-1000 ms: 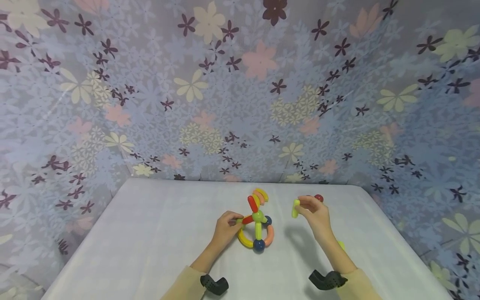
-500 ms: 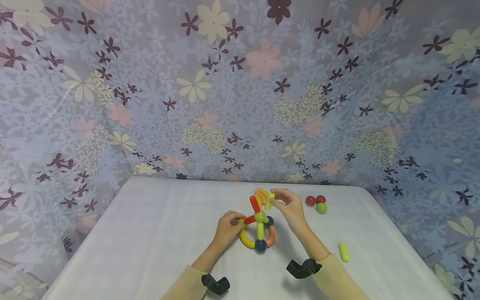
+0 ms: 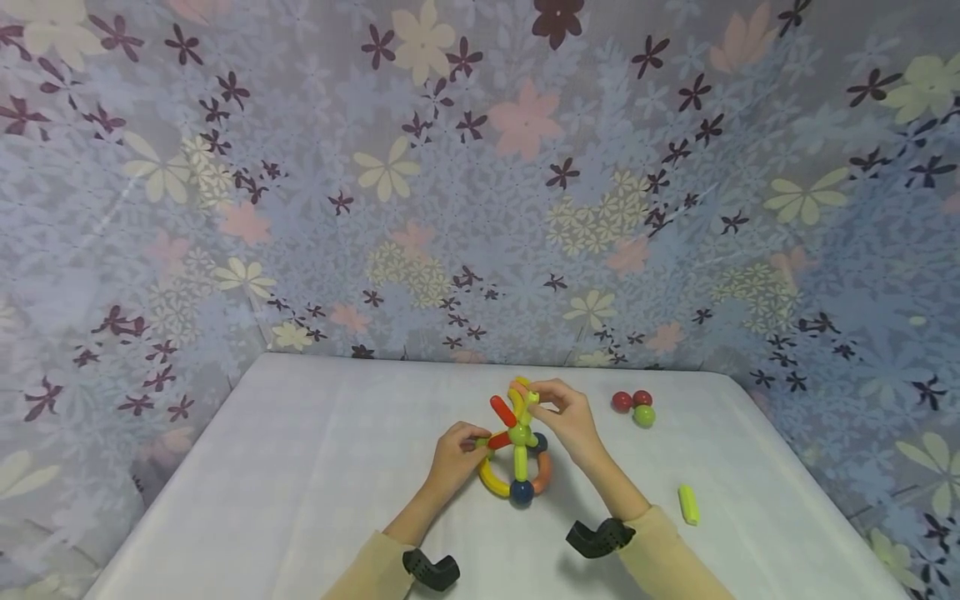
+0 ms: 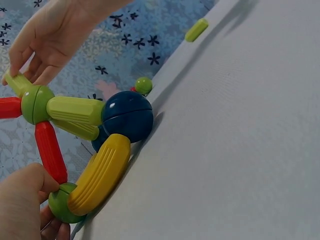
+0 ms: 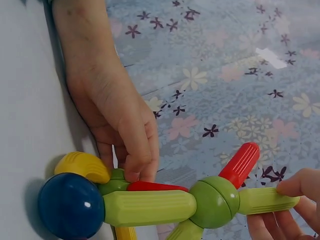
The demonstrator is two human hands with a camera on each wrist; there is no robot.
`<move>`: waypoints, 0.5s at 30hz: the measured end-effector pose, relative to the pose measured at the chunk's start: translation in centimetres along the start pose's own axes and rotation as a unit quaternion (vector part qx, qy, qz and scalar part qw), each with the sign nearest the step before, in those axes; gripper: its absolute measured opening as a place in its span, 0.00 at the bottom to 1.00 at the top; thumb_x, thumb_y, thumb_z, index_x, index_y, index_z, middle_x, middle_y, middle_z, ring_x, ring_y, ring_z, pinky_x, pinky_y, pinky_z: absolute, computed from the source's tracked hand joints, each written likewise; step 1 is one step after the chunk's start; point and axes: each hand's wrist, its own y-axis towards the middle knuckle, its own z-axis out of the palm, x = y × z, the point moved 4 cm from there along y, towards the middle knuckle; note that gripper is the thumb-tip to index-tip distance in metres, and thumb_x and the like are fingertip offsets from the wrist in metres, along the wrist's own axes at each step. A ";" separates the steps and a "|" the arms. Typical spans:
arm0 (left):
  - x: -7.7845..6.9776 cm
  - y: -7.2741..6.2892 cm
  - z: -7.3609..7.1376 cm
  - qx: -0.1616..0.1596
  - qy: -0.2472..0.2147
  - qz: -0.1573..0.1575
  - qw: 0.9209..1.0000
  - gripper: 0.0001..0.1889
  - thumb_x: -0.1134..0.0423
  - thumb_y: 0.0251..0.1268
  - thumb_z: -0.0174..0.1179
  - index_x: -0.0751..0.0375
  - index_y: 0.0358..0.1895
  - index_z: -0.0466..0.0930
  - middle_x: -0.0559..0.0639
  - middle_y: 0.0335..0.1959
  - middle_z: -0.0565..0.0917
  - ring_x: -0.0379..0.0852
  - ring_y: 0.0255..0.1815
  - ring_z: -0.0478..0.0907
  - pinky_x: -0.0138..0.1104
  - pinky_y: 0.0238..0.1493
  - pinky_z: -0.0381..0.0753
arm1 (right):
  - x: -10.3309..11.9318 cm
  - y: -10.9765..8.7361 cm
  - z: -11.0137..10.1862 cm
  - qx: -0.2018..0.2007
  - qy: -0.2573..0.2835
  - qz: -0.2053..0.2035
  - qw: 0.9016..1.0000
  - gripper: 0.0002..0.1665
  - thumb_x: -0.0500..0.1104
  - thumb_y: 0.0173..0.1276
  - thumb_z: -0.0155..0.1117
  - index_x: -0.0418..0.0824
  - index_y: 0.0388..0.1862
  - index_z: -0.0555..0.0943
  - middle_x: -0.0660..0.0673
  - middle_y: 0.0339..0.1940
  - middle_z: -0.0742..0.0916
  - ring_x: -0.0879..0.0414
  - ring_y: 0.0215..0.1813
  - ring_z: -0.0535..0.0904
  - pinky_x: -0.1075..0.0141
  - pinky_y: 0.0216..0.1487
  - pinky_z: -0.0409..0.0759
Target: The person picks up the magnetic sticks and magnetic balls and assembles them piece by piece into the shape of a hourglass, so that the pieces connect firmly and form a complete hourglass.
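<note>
Right wrist: right hand [image 5: 307,192] pinches lime rod [image 5: 265,201].

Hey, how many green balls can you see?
3: a raised ball joining several sticks, a lower ball gripped by the left hand, and a loose ball beside two red balls. Others may be hidden.

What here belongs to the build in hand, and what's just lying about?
In use, apparently: green rod in the right hand; upper green ball; lower green ball at the left hand; joined green rods; red rods; navy balls; yellow arcs; pink arc.

Lying about: two red balls; loose green ball; loose green rod; arcs behind, partly hidden.
</note>
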 end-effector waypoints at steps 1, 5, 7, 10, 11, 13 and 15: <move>0.0 0.0 0.0 0.000 0.001 -0.003 1.000 0.11 0.68 0.55 0.62 0.59 0.43 0.84 0.52 0.42 0.81 0.46 0.46 0.79 0.30 0.48 0.81 | -0.1 0.0 0.0 0.003 -0.003 0.002 1.000 0.17 0.31 0.60 0.64 0.30 0.50 0.79 0.32 0.48 0.82 0.64 0.43 0.79 0.71 0.44 0.80; 0.2 -0.1 0.1 -0.003 0.006 -0.005 1.000 0.11 0.68 0.55 0.63 0.59 0.43 0.84 0.51 0.42 0.81 0.45 0.46 0.79 0.29 0.48 0.80 | -0.4 -0.2 0.1 0.016 -0.012 0.011 1.000 0.19 0.34 0.61 0.66 0.34 0.52 0.79 0.35 0.51 0.83 0.65 0.45 0.79 0.71 0.47 0.79; 0.2 -0.2 0.2 -0.006 0.006 -0.007 1.000 0.11 0.68 0.55 0.63 0.58 0.42 0.84 0.51 0.42 0.81 0.45 0.46 0.79 0.29 0.47 0.80 | -0.6 -0.3 0.0 0.021 -0.017 0.010 1.000 0.21 0.36 0.61 0.66 0.35 0.54 0.78 0.36 0.52 0.83 0.65 0.45 0.78 0.72 0.49 0.78; 0.2 -0.2 0.2 -0.009 0.004 -0.002 1.000 0.10 0.68 0.55 0.63 0.59 0.42 0.84 0.52 0.42 0.81 0.46 0.46 0.79 0.30 0.47 0.81 | -1.0 -0.4 -0.4 0.019 -0.014 0.005 1.000 0.22 0.39 0.63 0.66 0.34 0.56 0.77 0.34 0.52 0.83 0.65 0.46 0.79 0.72 0.49 0.78; 0.3 -0.1 0.2 -0.009 0.003 -0.004 1.000 0.10 0.67 0.55 0.63 0.59 0.42 0.84 0.52 0.42 0.82 0.46 0.46 0.79 0.30 0.47 0.81 | -1.1 -0.4 -0.6 0.014 -0.016 0.006 1.000 0.22 0.40 0.64 0.65 0.35 0.56 0.77 0.34 0.53 0.83 0.65 0.45 0.79 0.72 0.48 0.79; 0.3 -0.1 0.2 -0.009 0.004 -0.005 1.000 0.10 0.66 0.55 0.63 0.58 0.42 0.84 0.51 0.41 0.82 0.46 0.46 0.79 0.30 0.48 0.81 | -1.5 -0.4 -1.3 -0.002 -0.026 0.010 1.000 0.21 0.43 0.66 0.63 0.34 0.56 0.77 0.34 0.52 0.83 0.67 0.44 0.79 0.73 0.47 0.79; 0.4 0.0 0.2 -0.009 0.004 -0.004 1.000 0.10 0.66 0.56 0.63 0.58 0.42 0.84 0.51 0.42 0.81 0.46 0.46 0.79 0.31 0.48 0.81 | -2.0 -0.3 -2.3 -0.034 -0.028 0.014 0.999 0.20 0.44 0.68 0.61 0.34 0.54 0.78 0.34 0.51 0.83 0.69 0.41 0.80 0.73 0.46 0.80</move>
